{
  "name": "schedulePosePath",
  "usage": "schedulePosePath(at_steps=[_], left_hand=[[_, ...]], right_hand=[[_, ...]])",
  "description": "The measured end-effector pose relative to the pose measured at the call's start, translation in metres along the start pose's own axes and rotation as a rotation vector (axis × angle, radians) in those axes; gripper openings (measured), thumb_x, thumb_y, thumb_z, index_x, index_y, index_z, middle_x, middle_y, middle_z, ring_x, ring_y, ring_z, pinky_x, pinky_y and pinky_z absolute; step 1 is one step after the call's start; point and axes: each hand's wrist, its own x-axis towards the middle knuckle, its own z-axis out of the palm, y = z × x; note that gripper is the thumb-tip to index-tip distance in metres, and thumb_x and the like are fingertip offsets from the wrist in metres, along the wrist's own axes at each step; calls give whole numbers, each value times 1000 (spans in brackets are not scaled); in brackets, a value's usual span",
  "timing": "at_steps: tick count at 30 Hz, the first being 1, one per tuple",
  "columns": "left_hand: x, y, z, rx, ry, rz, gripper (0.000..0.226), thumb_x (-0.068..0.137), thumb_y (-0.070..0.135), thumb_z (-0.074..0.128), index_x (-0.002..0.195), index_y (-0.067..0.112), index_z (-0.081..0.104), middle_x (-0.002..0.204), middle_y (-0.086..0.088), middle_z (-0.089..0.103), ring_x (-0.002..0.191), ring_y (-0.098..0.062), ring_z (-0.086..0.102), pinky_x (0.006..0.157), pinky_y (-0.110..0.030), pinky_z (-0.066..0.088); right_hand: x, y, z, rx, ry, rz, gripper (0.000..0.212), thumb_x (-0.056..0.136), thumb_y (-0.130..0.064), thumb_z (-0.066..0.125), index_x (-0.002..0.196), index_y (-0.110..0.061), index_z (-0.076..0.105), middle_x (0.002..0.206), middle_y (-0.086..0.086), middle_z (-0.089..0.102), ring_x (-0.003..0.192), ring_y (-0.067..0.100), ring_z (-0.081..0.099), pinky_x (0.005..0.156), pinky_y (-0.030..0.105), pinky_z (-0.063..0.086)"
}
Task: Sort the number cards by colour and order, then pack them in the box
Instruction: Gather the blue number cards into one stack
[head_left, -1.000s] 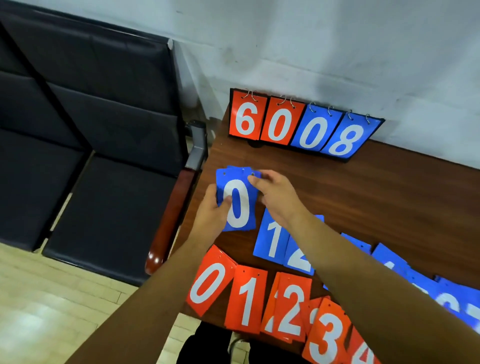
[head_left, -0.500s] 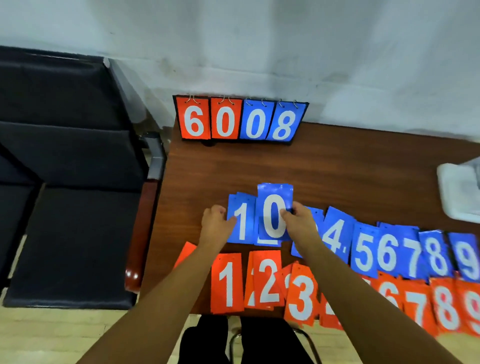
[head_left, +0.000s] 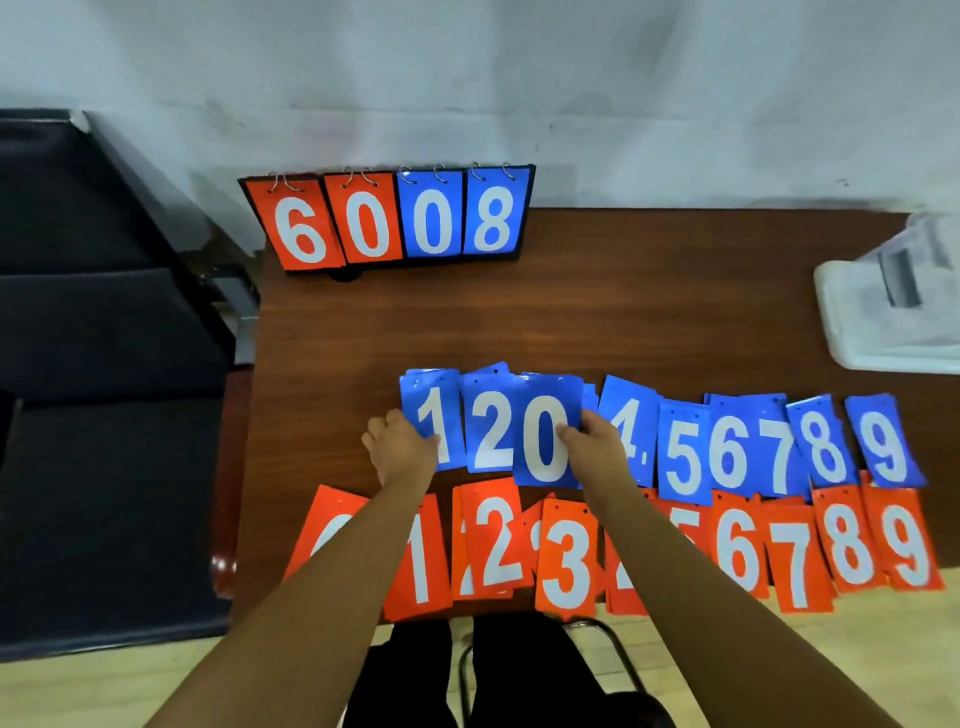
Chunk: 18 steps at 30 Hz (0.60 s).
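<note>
Far out to the left of the left hand's knuckles stands a row of black padded seats (head_left: 104, 467). Beyond both sets of fingers, at the far edge of the brown wooden table (head_left: 623, 301), a flip scoreboard (head_left: 389, 223) reads 6 0 in orange and 0 8 in blue.

The left hand (head_left: 400, 449) pinches the blue 1 card (head_left: 431, 410) at its left edge, with the thumb laid on the card's face and the other fingers curled at the edge. Just to the right of that thumb lies the blue 2 card (head_left: 491, 431). Overlapping its right side is the blue 0 card (head_left: 545, 441). The right hand (head_left: 597, 441) grips this card by its right edge, thumb on the front and fingers tucked behind (I can't see their tips).

To the right of those fingers the blue row runs on, overlapping: blue 4 card (head_left: 631, 415), then 5, 6, 7, 8 and the blue 9 card (head_left: 883, 441).

On the wrist side of both hands, along the near edge, lies the orange row. The orange 0 card (head_left: 322, 525) is half under the left forearm, and the row runs through the orange 3 card (head_left: 566, 561) to the orange 9 card (head_left: 906, 545).

Well off to the right of the right hand's fingers, further back, sits a translucent plastic box (head_left: 883, 322).
</note>
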Motion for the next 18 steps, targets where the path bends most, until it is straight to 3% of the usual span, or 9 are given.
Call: schedulePosePath(at_steps=[3, 6, 8, 11, 14, 18], left_hand=[[-1, -6, -10, -178, -7, -15, 40, 90, 12, 66, 122, 0, 47, 131, -20, 45, 124, -36, 44, 96, -44, 44], [-5, -15, -28, -349, -19, -37, 23, 95, 3, 48, 118, 0, 43, 116, -18, 55, 108, -35, 57, 75, -39, 46], [-8, -19, -41, -452, -20, -46, 24, 96, 1, 44, 119, 1, 44, 109, -15, 57, 104, -33, 59, 69, -33, 42], [-16, -18, -56, -606, -49, -12, 32, 95, 2, 50, 127, 7, 45, 115, -8, 59, 104, -25, 58, 78, -32, 44], [-29, -11, -58, -698, -203, 51, 33, 96, 7, 56, 127, 15, 48, 120, 1, 60, 111, -20, 60, 86, -33, 49], [-49, 9, -51, -581, -351, 136, 35, 97, 20, 57, 130, 21, 46, 123, 8, 57, 113, -13, 58, 75, -21, 50]], right_hand=[[1, 0, 0, 12, -14, 8, 10, 98, -16, 55, 104, -18, 62, 101, -2, 68, 91, 17, 66, 74, 33, 58], [1, -5, 5, 18, -42, 13, 12, 97, -18, 56, 106, -18, 63, 107, 2, 69, 96, 21, 67, 81, 41, 59], [0, -11, 8, 24, -64, 26, 15, 97, -22, 56, 109, -17, 64, 107, 2, 70, 97, 22, 68, 83, 43, 59], [-1, -18, 12, 33, -81, 31, 21, 97, -27, 56, 114, -16, 63, 110, 3, 70, 97, 23, 68, 84, 45, 59], [-7, -25, 17, 27, -123, 31, 28, 98, -30, 54, 121, -16, 61, 115, 4, 69, 99, 23, 67, 85, 44, 58], [-16, -30, 22, 60, -181, 63, 35, 98, -36, 53, 127, -18, 55, 122, 1, 63, 107, 21, 63, 91, 43, 55]])
